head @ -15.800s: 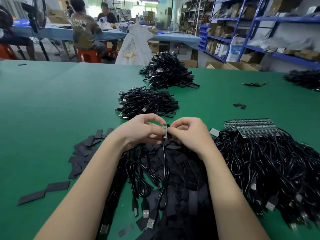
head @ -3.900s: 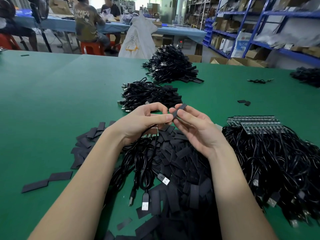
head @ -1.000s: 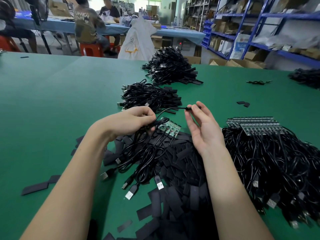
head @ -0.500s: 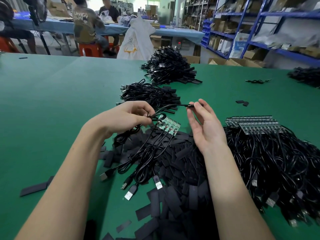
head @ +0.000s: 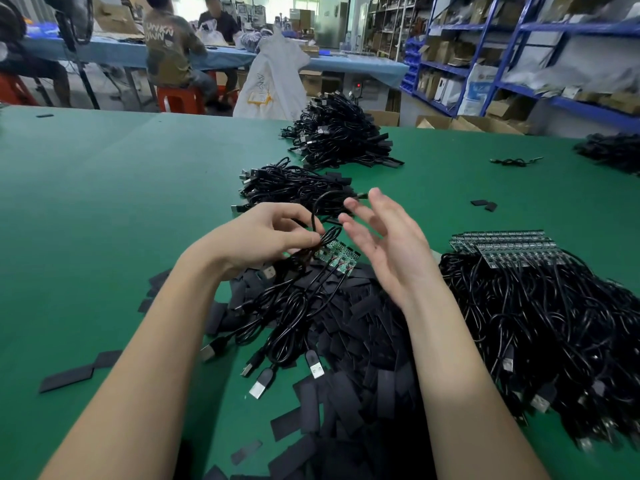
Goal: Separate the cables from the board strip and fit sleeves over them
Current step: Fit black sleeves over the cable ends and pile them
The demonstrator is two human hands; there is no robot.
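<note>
On the green bench (head: 104,209), loose black sleeves (head: 349,341) spread before the person. Left of centre, the left hand (head: 263,237) pinches a looped black cable (head: 320,216) just above a short green board strip (head: 337,256) trailing more cables. Beside it the right hand (head: 388,244) hovers with fingers spread, holding nothing. Farther right lie stacked board strips (head: 505,245) with tangled cables.
</note>
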